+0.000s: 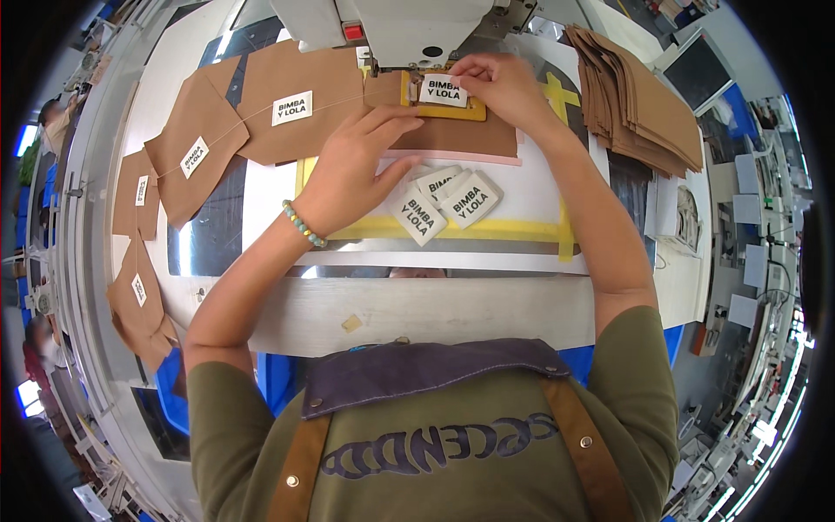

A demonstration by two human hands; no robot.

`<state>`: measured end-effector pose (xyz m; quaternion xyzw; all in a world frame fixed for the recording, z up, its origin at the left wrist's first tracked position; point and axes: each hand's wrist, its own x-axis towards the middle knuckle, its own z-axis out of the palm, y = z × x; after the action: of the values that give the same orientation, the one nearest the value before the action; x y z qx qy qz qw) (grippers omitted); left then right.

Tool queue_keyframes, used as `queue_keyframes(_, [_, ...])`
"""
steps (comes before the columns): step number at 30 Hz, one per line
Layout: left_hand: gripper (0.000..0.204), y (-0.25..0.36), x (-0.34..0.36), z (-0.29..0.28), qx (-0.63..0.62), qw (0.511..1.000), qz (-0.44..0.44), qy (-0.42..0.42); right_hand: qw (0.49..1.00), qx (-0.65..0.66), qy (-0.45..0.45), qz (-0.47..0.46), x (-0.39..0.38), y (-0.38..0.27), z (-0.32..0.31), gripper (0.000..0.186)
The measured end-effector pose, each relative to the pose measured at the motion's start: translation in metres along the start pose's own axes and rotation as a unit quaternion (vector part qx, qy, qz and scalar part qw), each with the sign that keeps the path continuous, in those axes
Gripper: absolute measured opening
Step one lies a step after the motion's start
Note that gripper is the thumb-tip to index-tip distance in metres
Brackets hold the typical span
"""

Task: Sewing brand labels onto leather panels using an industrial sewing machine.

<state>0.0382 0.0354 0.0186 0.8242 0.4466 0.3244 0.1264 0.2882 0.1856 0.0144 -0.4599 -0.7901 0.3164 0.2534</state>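
At the sewing machine (417,30), my right hand (503,87) pinches the right edge of a white label (442,89) with dark lettering. The label lies inside a small yellow frame (452,112), over a brown fabric piece (474,137). My left hand (357,165) has its fingers stretched out. Its fingertips rest by the frame's lower left, on or just above the brown fabric. Several loose white labels (420,217) lie in an overlapping pile to the right of my left thumb.
Leftward runs a chain of brown pieces (252,83) bearing white labels, joined by thread and hanging over the table's left side. A stack of brown pieces (635,104) sits at the right. Yellow tape (513,228) marks the white work surface. Blue bins (277,378) stand below the table edge.
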Motion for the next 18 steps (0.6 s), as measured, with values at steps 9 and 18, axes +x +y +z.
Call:
queue_keyframes(9, [0.050,-0.035,0.029,0.021,0.115,0.991,0.067,-0.023,0.997,-0.064,0.000,-0.048,-0.006,0.001,0.007,0.018])
queue_keyframes(18, [0.052,-0.054,0.030,0.017,0.118,0.988,0.071,-0.063,0.923,-0.240,0.041,-0.298,-0.044,0.018,-0.006,0.023])
